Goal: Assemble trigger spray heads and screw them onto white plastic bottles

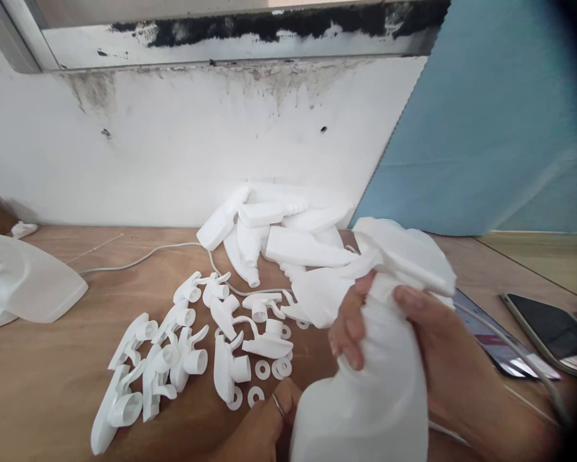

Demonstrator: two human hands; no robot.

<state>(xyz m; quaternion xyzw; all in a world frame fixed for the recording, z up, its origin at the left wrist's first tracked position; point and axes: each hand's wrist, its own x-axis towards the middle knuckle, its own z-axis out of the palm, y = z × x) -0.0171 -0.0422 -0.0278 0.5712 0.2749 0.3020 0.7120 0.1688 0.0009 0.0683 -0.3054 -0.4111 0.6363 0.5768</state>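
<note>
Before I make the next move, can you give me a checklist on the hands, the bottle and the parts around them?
1. Right hand gripping the held bottle by its neck: ok.
2. Left hand free of parts: cannot tell; its fingertips are partly hidden.
3. Washers near the left hand: ok, several lie just beyond it.
4. Trigger heads loose on the table: ok, grouped to the left of the held bottle.
5. Held bottle apart from the bottle pile: cannot tell; they overlap in this view.
6. Phones free of cable: not ok; a cable crosses one.
</note>
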